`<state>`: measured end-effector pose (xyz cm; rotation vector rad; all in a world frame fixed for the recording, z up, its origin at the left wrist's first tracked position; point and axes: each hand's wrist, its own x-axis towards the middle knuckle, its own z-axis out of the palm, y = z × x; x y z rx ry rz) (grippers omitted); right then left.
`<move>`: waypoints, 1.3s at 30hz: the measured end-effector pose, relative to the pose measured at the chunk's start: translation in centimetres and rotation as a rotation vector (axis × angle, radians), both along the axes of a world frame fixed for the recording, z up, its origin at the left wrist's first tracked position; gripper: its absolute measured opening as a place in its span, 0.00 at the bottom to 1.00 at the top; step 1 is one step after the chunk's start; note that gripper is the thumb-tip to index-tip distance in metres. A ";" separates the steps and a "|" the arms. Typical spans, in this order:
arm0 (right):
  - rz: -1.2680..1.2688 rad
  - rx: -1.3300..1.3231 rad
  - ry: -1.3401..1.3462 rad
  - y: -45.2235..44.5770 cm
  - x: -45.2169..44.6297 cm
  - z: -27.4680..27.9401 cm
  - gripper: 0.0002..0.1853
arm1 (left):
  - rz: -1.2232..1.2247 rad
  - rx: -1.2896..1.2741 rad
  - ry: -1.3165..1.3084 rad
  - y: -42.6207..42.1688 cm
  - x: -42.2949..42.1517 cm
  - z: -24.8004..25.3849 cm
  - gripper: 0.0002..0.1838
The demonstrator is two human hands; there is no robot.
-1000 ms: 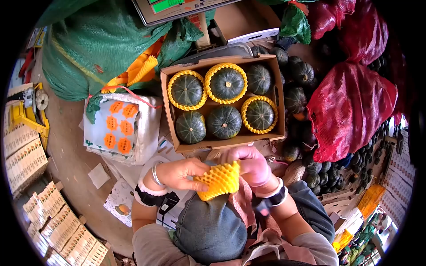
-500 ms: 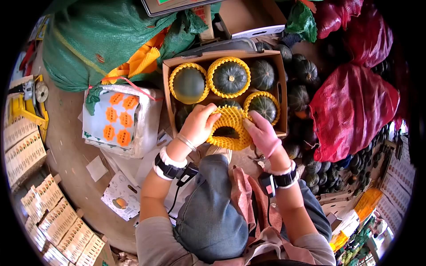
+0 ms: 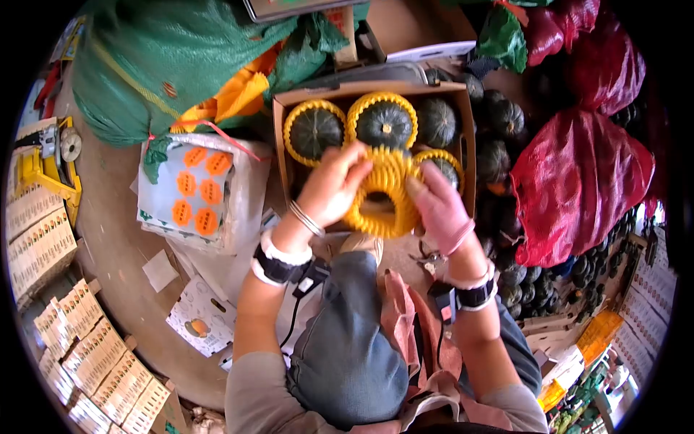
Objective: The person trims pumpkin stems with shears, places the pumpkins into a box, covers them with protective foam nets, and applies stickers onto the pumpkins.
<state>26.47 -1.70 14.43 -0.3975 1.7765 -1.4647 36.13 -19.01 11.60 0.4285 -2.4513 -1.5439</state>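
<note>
A yellow foam net sleeve [image 3: 385, 217] is stretched into a ring between my two hands, over the front of the cardboard box [image 3: 280, 134]. My left hand [image 3: 331, 184] grips its left side, and my right hand [image 3: 439, 206], with a pinkish covering, grips its right side. Inside the box, a dark green pumpkin [image 3: 316, 133] at the back left and another pumpkin [image 3: 383, 124] beside it sit in yellow net sleeves. A bare pumpkin [image 3: 436, 121] is at the back right, with a sleeved one partly seen in front. My hands and the sleeve hide the front row's left and middle.
A green woven sack [image 3: 173, 65] with orange and yellow nets lies at the upper left, above a white stack with orange stickers [image 3: 186, 183]. Red mesh sacks [image 3: 578, 188] and loose pumpkins [image 3: 494, 160] are on the right. An open carton [image 3: 419, 25] stands behind the box.
From near my lap, both hands have moved forward over the box with the yellow sleeve. The sleeve has been spread into an open ring.
</note>
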 end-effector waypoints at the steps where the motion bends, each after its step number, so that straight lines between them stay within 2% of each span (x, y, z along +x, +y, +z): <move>1: 0.029 0.049 -0.088 -0.7 -1.0 1.0 0.08 | 0.030 -0.059 0.045 -0.8 -0.6 0.9 0.09; 2: -0.012 -0.060 0.016 -1.6 -1.6 0.2 0.07 | 0.062 -0.128 0.104 -1.7 -1.7 1.3 0.09; 4: -0.013 0.043 0.088 -3.0 -3.4 -1.5 0.07 | 0.066 -0.190 0.110 -3.3 -3.6 0.2 0.09; 6: -0.088 -0.070 0.474 -4.0 -5.2 -3.1 0.08 | 0.113 -0.126 0.055 -4.5 -4.8 -0.6 0.09; 7: -0.130 -0.234 0.752 -4.8 -6.5 -6.0 0.09 | 0.127 -0.129 0.137 -4.8 -5.3 -1.4 0.09; 11: -0.183 -0.157 0.726 -5.4 -7.2 -6.8 0.08 | 0.225 -0.069 0.316 -4.8 -5.9 -3.8 0.07; 15: -0.313 -0.231 0.540 -6.1 -8.1 -9.2 0.08 | 0.343 0.082 0.277 -4.4 -6.6 -4.1 0.06; 16: -0.351 -0.310 0.351 -6.3 -8.3 -9.8 0.10 | 0.358 0.243 0.262 -4.6 -6.7 -4.6 0.06; 18: -0.358 -0.305 0.265 -6.3 -8.2 -10.0 0.10 | 0.377 0.563 0.234 -5.3 -7.2 -6.6 0.05; 19: -0.343 -0.190 0.456 -6.3 -8.2 -9.8 0.10 | 0.358 0.607 0.199 -5.9 -7.4 -7.3 0.05; 21: -0.362 0.068 0.741 -6.4 -7.9 -8.5 0.08 | 0.402 0.062 0.158 -6.2 -7.5 -6.0 0.05; 22: -0.313 0.101 0.881 -6.4 -7.9 -8.0 0.10 | 0.422 -0.209 0.139 -6.1 -7.5 -5.5 0.05; 24: -0.333 0.262 0.888 -6.7 -7.5 -6.9 0.13 | 0.499 -0.237 0.165 -5.7 -7.4 -4.7 0.07; 26: -0.396 0.365 0.692 -7.0 -6.9 -6.7 0.11 | 0.620 -0.285 0.198 -5.3 -7.1 -5.4 0.08; 27: -0.424 0.417 0.589 -6.9 -6.6 -6.5 0.11 | 0.641 -0.231 0.133 -4.7 -6.8 -4.4 0.09; 28: -0.434 0.471 0.459 -6.5 -6.3 -6.1 0.10 | 0.633 -0.045 0.074 -4.2 -6.0 -3.2 0.12; 30: -0.445 0.039 0.441 -5.1 -5.2 -6.5 0.13 | 0.348 0.110 0.145 -3.1 -4.6 -1.4 0.22; 32: -0.191 -0.075 0.448 -3.4 -3.9 -4.4 0.20 | 0.029 -0.366 0.144 -3.6 -3.7 -1.3 0.36; 33: -0.092 -0.094 0.653 -3.4 -3.7 -3.9 0.26 | 0.001 -0.237 0.134 -3.6 -3.6 -1.4 0.43; 34: -0.080 -0.018 0.494 -3.3 -3.0 -3.1 0.29 | -0.014 -0.257 0.143 -3.7 -3.6 -1.5 0.44; 36: 0.001 0.132 0.740 -3.7 -2.5 -2.3 0.32 | -0.044 -0.298 0.164 -4.0 -3.7 -1.2 0.46; 39: -0.021 0.105 0.791 -4.1 -2.8 -3.2 0.34 | -0.087 -0.324 0.123 -4.1 -3.6 -1.3 0.51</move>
